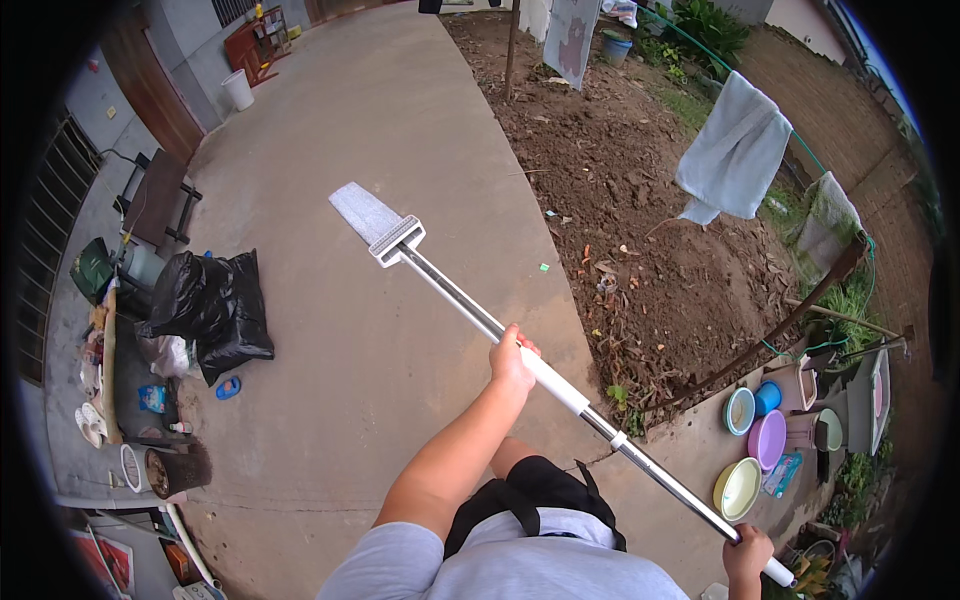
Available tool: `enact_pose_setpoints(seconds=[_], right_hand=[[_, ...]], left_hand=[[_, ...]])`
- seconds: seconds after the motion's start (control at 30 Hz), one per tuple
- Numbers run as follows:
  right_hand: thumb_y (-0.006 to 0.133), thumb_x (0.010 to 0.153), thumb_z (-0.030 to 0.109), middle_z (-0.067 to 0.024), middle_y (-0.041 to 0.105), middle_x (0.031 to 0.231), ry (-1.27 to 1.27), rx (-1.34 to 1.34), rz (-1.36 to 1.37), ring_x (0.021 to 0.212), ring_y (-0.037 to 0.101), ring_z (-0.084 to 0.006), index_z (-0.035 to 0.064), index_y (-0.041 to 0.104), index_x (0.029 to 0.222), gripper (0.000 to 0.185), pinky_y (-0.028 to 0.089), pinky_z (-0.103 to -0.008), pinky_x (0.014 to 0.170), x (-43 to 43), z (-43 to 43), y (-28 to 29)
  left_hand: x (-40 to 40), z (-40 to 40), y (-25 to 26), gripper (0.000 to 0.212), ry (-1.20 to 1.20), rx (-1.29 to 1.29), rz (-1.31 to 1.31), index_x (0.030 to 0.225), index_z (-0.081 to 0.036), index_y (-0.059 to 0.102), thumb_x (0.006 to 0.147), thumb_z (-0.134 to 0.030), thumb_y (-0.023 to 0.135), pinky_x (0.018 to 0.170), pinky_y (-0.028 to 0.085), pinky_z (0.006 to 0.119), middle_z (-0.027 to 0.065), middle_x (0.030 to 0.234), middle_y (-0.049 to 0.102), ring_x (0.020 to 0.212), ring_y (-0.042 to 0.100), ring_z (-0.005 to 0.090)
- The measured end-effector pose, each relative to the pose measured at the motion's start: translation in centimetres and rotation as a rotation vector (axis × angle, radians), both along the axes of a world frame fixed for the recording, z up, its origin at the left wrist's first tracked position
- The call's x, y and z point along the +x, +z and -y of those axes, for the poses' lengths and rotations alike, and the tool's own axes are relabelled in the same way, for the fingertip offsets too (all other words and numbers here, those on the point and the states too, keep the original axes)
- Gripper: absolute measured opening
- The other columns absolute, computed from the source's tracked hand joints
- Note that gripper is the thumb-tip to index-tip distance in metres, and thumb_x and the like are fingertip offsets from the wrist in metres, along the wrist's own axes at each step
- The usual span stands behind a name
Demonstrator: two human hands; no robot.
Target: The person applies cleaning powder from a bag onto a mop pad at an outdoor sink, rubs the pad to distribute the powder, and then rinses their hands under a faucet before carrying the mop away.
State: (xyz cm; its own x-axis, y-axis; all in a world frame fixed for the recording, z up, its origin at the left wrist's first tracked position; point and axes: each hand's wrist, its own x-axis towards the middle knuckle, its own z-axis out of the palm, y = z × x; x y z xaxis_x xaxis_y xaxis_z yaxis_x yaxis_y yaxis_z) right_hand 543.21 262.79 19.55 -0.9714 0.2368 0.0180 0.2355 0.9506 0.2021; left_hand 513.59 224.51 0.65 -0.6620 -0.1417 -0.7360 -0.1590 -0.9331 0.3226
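A long sponge mop [465, 300] with a silver and white pole is held aslant across the front of my body. Around the white sleeve of the pole, about midway along, my left hand [516, 360] is closed. Near the lower right end, just above the white end cap, my right hand [748, 553] grips the pole. At the upper left end sits the mop's white squeezing head [397, 240], out of which a pale grey flat sponge or pad [364, 210] sticks. The mop head appears over the concrete ground [315, 420]; whether it touches is hard to tell.
Black plastic bags [217, 307] and a blue slipper [228, 388] lie left. A bench [154, 196] stands by the wall. Right are a soil bed [637, 225], towels [735, 150] on a green line, a slanting pole [795, 319] and several basins [766, 439].
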Motion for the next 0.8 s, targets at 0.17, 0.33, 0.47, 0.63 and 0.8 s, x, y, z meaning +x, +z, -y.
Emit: enact_pose_setpoints(seconds=[0.17,0.33,0.47,0.63,0.8], right_hand=[[0.060,0.055,0.009,-0.0080,0.058,0.059,-0.087,-0.060,-0.052,0.057,0.057,-0.0296,0.0133,0.064,0.063,0.009,0.045,-0.0408,0.053,-9.0,10.2,-3.8],[0.059,0.057,0.012,-0.0085,0.060,0.059,-0.008,-0.166,0.028,0.055,0.058,-0.0287,0.0128,0.064,0.061,0.006,0.047,-0.0389,0.054,-24.9,21.9,-3.8],[0.063,0.060,0.017,-0.0075,0.060,0.062,0.094,-0.154,0.070,0.058,0.059,-0.0288,0.0155,0.064,0.068,0.008,0.047,-0.0398,0.055,-37.8,30.5,-3.4],[0.062,0.062,0.019,-0.0094,0.063,0.067,0.138,-0.160,0.209,0.065,0.062,-0.0288,0.0152,0.066,0.073,0.013,0.049,-0.0393,0.061,-53.2,41.4,-5.3],[0.059,0.060,0.014,-0.0113,0.063,0.071,0.131,-0.147,0.208,0.072,0.061,-0.0304,0.0143,0.067,0.077,0.019,0.049,-0.0393,0.065,-66.1,49.1,-3.9]], left_hand=[[-11.1,9.9,-0.1,0.019,-0.054,-0.020,0.025,0.074,-0.010,0.041,0.085,-0.017,0.055,0.046,0.038,0.029,0.0004,0.061,0.040,0.050,0.042,0.0118],[-22.1,25.8,1.8,0.019,0.015,-0.100,0.030,0.072,-0.011,0.042,0.086,-0.017,0.053,0.048,0.039,0.029,-0.0003,0.060,0.040,0.051,0.041,0.0119],[-31.2,37.3,3.2,0.020,0.089,-0.089,0.006,0.072,-0.010,0.043,0.087,-0.018,0.055,0.049,0.040,0.028,-0.0004,0.061,0.042,0.052,0.043,0.0116],[-40.8,50.7,2.4,0.019,0.190,-0.082,0.071,0.074,-0.010,0.044,0.087,-0.017,0.057,0.051,0.041,0.029,0.0000,0.062,0.043,0.054,0.044,0.0121],[-52.2,58.6,-1.0,0.010,0.106,0.003,0.044,0.087,-0.009,0.043,0.089,-0.013,0.052,0.053,0.044,0.033,0.0025,0.071,0.046,0.059,0.048,0.0147]])
